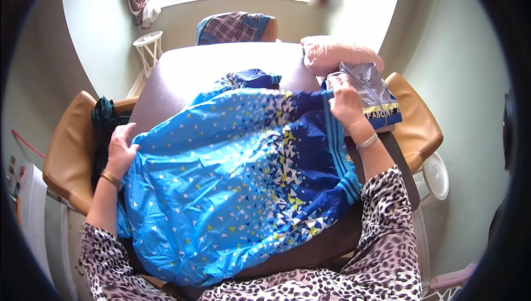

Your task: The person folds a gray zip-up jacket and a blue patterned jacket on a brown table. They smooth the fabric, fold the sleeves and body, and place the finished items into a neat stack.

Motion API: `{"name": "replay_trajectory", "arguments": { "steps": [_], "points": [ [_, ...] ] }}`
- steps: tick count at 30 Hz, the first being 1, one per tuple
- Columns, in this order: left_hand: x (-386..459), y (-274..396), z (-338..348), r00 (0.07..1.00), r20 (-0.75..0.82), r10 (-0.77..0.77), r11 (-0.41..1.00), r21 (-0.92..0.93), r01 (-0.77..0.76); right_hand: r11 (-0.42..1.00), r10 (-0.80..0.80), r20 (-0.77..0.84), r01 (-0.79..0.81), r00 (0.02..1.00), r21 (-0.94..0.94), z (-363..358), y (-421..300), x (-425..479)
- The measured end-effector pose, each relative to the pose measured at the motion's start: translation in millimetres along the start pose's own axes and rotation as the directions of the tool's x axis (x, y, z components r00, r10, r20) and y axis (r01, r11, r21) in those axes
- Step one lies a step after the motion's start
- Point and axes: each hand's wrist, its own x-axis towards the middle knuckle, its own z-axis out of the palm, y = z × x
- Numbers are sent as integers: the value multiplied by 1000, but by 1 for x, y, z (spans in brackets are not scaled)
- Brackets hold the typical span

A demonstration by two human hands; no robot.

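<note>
A blue jacket with a triangle print is spread between my hands over the near part of the table. Its light blue side is at the left. The dark blue part with light stripes is at the right. My left hand pinches the left edge between thumb and fingers. At the upper right, my right hand grips the striped edge, close to a folded grey jacket with a zip. One sleeve of the blue jacket seems to lie beyond it on the tabletop.
A pink cushion-like bundle rests at the table's far right corner. Tan chairs stand at the left and right, the left one with dark clothing on it. A plaid cloth covers the far chair.
</note>
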Motion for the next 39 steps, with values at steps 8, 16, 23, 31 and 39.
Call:
{"name": "replay_trajectory", "arguments": {
  "steps": [8,16,23,31,39],
  "points": [
    [-93,122,30,772,554,310,928,1,-373,667,-479,269,147,836,730,-66,-56,-98],
    [-76,100,52,733,630,258,923,64,-380,801,-470,545,77,694,593,-146,-21,-204],
    [-86,130,43,652,611,450,856,-87,-509,846,-346,594,-32,726,532,-196,-42,-234],
    [-222,194,-6,601,557,573,785,-161,-599,827,-386,518,38,763,560,-197,-40,-242],
    [-248,168,-37,785,375,494,850,-18,-526,795,-477,468,138,744,591,-194,-28,-220]
  ]
}}
